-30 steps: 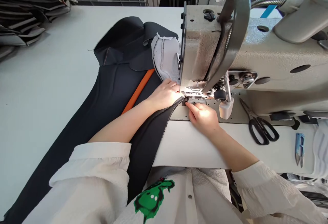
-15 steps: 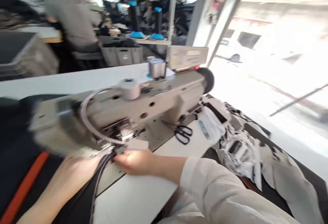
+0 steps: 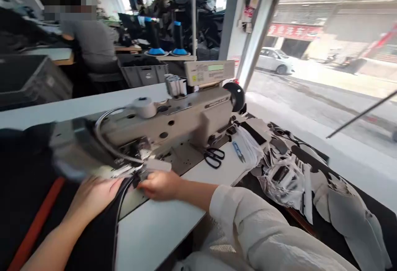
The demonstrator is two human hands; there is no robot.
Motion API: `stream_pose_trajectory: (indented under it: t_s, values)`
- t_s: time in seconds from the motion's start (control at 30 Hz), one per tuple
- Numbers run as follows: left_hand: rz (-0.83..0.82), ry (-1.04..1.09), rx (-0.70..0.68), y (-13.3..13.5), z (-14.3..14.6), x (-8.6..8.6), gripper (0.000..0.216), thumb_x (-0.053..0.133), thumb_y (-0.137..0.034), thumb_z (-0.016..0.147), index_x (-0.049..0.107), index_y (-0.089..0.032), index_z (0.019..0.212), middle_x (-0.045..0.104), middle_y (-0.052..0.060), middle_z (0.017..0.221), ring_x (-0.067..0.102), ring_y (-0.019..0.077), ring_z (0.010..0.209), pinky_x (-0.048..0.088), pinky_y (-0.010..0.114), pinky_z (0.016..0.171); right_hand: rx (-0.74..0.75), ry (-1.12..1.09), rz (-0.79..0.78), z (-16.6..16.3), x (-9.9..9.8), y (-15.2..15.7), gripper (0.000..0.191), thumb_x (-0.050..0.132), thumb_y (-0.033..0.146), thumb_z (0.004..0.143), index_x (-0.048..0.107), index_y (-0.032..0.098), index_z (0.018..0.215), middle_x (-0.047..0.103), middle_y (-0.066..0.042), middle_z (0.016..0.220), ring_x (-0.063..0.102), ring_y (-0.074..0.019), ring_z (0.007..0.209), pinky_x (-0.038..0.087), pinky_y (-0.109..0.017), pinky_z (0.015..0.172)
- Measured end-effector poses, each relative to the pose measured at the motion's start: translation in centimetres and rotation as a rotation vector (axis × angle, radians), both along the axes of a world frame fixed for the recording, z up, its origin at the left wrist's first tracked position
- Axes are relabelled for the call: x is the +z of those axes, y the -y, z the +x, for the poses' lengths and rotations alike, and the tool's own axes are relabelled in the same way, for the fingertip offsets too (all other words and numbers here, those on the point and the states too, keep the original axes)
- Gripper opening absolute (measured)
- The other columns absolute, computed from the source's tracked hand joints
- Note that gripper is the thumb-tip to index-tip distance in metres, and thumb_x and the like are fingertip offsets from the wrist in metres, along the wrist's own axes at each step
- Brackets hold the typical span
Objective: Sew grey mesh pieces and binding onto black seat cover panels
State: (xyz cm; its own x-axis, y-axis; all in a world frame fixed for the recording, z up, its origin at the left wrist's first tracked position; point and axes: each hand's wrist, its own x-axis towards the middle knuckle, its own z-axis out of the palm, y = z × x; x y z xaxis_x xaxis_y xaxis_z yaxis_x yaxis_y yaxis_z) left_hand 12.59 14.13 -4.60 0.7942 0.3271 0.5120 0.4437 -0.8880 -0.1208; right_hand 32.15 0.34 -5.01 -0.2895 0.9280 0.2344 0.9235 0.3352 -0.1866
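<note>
A sewing machine lies across the view, its needle area near the two hands. Black fabric with a thin corded edge runs from my lap up to the needle area. My left hand grips the fabric just left of that edge; its fingertips are partly hidden under the machine head. Close to the needle, my right hand pinches a dark piece of the fabric edge between thumb and fingers. A small pale plate on the machine sits just above the right hand.
Black-handled scissors and blue thread snips lie right of the machine. Further right are a plastic bag and grey fabric pieces. An orange-red strip lies at left. Behind are grey crates and a seated person.
The view has shifted, so the machine and scissors appear slightly further left, and the picture is sharper. Both hands keep their places at the fabric by the needle.
</note>
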Motion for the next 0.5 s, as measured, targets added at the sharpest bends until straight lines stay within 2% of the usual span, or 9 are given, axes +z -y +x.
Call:
stream_pose_trajectory:
  t_s: [0.07,0.1,0.2,0.3,0.4,0.5]
  values:
    - [-0.027,-0.054,0.110,2.0,0.7,0.5,0.038,0.034,-0.033,0.087,0.066,-0.029,0.065,0.054,-0.001,0.049,0.053,0.0212,0.056,0.042,0.035,0.063,-0.027,0.004,0.027,0.0,0.0,0.8,0.025,0.060,0.034,0.085,0.065,0.031,0.109,0.066,0.005,0.088,0.058,-0.0112,0.085,0.041,-0.019,0.058]
    - [-0.061,-0.085,0.147,3.1,0.9,0.8,0.034,0.038,-0.033,0.087,0.068,-0.027,0.071,0.061,0.001,0.061,0.057,0.0219,0.067,0.044,0.036,0.070,-0.002,-0.013,0.027,0.0,-0.1,1.2,0.025,0.059,0.031,0.086,0.065,0.028,0.110,0.066,0.002,0.090,0.058,-0.0124,0.086,0.042,-0.020,0.062]
    - [-0.190,-0.137,0.236,5.5,0.6,1.1,0.027,0.043,-0.024,0.089,0.070,-0.021,0.092,0.066,0.007,0.091,0.058,0.0232,0.092,0.042,0.037,0.086,0.056,-0.078,0.031,0.3,-0.9,1.9,0.027,0.048,0.023,0.091,0.066,0.019,0.111,0.064,-0.006,0.087,0.057,-0.0178,0.086,0.042,-0.026,0.069]
    - [-0.272,-0.191,0.296,7.9,-1.9,1.0,0.025,0.043,-0.023,0.092,0.068,-0.017,0.090,0.063,0.008,0.093,0.055,0.0233,0.094,0.042,0.037,0.086,0.131,-0.136,0.043,0.9,-1.9,2.0,0.031,0.042,0.023,0.093,0.067,0.017,0.111,0.061,-0.008,0.080,0.055,-0.0194,0.079,0.040,-0.028,0.067]
    - [-0.301,-0.181,0.254,12.3,-5.3,1.0,0.025,0.041,-0.023,0.094,0.066,-0.018,0.093,0.060,0.007,0.091,0.053,0.0202,0.090,0.042,0.034,0.084,0.249,-0.092,0.103,1.1,-2.2,2.7,0.031,0.041,0.024,0.093,0.068,0.019,0.109,0.057,-0.004,0.072,0.053,-0.0175,0.072,0.038,-0.029,0.064]
    - [-0.293,-0.128,0.212,16.8,-7.6,0.9,0.023,0.042,-0.023,0.094,0.065,-0.018,0.093,0.060,0.005,0.089,0.052,0.0184,0.088,0.041,0.033,0.087,0.425,-0.045,0.095,-0.7,-1.5,3.6,0.033,0.039,0.023,0.095,0.064,0.018,0.116,0.058,-0.003,0.071,0.054,-0.0167,0.069,0.038,-0.029,0.064]
